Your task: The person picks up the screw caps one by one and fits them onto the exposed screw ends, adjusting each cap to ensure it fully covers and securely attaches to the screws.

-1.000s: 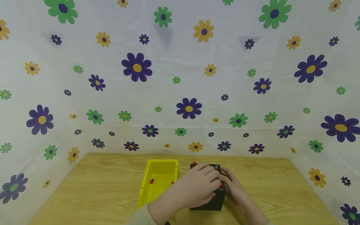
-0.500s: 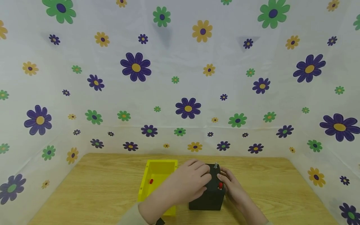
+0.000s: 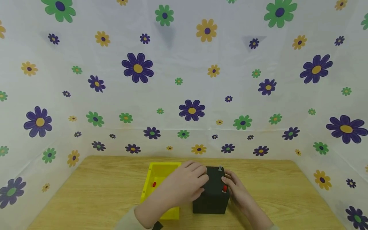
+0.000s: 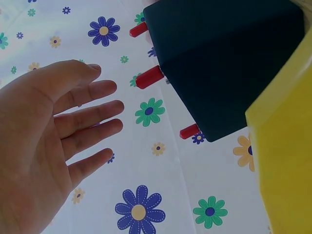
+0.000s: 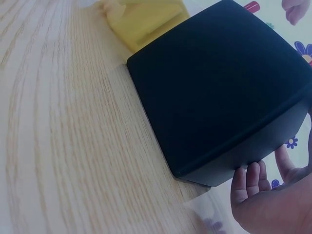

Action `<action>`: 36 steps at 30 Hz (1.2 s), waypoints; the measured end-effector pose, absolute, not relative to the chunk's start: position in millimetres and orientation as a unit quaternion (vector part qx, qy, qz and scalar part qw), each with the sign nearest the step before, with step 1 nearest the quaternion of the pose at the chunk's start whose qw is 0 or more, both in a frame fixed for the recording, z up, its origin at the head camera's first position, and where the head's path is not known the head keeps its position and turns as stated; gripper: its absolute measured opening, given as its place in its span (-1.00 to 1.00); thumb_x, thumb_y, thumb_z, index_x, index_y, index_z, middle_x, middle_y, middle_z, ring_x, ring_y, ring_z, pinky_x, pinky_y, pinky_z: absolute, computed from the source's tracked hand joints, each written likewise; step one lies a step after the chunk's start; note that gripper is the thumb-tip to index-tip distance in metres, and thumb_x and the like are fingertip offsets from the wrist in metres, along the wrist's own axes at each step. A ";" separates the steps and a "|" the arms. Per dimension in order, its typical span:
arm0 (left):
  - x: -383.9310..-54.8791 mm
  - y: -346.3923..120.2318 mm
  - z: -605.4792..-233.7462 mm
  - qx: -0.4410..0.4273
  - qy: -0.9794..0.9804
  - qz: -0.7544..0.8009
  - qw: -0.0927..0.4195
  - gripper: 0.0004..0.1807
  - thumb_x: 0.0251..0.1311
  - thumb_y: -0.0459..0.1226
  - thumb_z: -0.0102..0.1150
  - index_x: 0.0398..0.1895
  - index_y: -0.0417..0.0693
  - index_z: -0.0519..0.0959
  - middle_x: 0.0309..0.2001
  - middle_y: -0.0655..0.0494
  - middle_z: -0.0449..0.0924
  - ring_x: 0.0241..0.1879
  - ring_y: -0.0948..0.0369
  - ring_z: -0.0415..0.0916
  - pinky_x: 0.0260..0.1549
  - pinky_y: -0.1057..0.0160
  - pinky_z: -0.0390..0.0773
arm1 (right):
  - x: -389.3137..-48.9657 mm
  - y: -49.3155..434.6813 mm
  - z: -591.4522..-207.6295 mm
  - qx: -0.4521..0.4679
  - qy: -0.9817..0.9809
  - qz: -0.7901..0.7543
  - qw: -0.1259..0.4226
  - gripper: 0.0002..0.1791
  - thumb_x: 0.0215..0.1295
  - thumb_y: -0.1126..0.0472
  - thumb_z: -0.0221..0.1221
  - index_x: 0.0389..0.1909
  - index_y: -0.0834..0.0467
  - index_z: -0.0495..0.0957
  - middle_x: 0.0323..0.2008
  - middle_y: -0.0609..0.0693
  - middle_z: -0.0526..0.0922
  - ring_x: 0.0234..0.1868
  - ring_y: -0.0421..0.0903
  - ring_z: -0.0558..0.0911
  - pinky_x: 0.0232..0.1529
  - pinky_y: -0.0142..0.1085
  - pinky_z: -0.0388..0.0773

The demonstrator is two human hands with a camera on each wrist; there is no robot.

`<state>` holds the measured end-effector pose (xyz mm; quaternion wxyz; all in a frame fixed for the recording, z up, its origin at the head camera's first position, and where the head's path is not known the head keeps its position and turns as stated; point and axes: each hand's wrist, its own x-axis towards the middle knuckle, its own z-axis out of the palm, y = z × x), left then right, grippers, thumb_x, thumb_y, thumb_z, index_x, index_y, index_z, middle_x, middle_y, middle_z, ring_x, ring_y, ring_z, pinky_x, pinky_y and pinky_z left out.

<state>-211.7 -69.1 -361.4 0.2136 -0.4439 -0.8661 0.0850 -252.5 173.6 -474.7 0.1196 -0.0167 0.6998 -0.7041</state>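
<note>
A black box (image 3: pixel 211 204) stands on the table, with a red-capped post (image 3: pixel 225 188) at its front right top corner and a bare metal post (image 3: pixel 220 168) at the back right. My left hand (image 3: pixel 187 179) hovers by the box's left top edge, overlapping the yellow bin (image 3: pixel 148 182) in the head view. In the left wrist view that hand (image 4: pixel 53 126) has loosely extended fingers and holds nothing; several red caps (image 4: pixel 149 77) show beyond. My right hand (image 3: pixel 238 193) rests against the box's right side, thumb at the top edge, fingertips (image 5: pixel 252 170) touching the side wall.
Inside the yellow bin lies a small red cap (image 3: pixel 154 184). The wooden table (image 3: pixel 273 188) runs back to a white flowered curtain (image 3: pixel 172 95), which also hangs at both sides. A dark piece (image 3: pixel 157 226) shows beside the left sleeve.
My left hand has moved left across the box top, away from the front right red cap, uncovering the top. The right hand has stayed against the box.
</note>
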 end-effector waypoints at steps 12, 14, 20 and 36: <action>-214.6 -82.8 -365.2 -0.428 -0.877 0.072 0.206 -0.76 0.35 -0.01 0.41 -0.06 0.13 0.70 0.06 0.20 0.70 0.15 0.19 0.59 0.33 0.18 0.57 | -251.7 172.7 -473.6 -0.015 0.701 -0.704 0.116 -0.40 0.62 0.13 0.03 0.55 0.23 0.16 0.51 0.31 0.29 0.19 -0.11 0.57 0.08 -0.44 0.55; -215.1 -85.2 -365.5 -0.421 -0.883 0.070 0.197 -0.76 0.34 -0.02 0.42 -0.06 0.12 0.71 0.07 0.19 0.71 0.16 0.18 0.60 0.34 0.16 0.57 | -251.7 172.6 -473.5 -0.013 0.702 -0.703 0.114 -0.39 0.62 0.12 0.04 0.55 0.23 0.17 0.51 0.32 0.30 0.20 -0.10 0.57 0.08 -0.43 0.56; -217.7 -94.4 -367.3 -0.400 -0.898 0.051 0.175 -0.73 0.30 -0.03 0.47 -0.04 0.12 0.71 0.11 0.18 0.71 0.20 0.16 0.60 0.36 0.12 0.57 | -251.8 172.2 -473.5 -0.013 0.700 -0.705 0.114 -0.40 0.62 0.11 0.06 0.54 0.21 0.20 0.50 0.30 0.31 0.22 -0.08 0.57 0.08 -0.42 0.57; -222.6 -109.6 -369.4 -0.385 -0.904 0.029 0.185 -0.75 0.30 -0.08 0.47 -0.04 0.08 0.71 0.04 0.16 0.72 0.14 0.14 0.62 0.31 0.10 0.61 | -251.5 172.5 -474.9 -0.014 0.697 -0.708 0.113 -0.39 0.61 0.13 0.04 0.54 0.23 0.17 0.51 0.33 0.27 0.18 -0.12 0.58 0.04 -0.44 0.59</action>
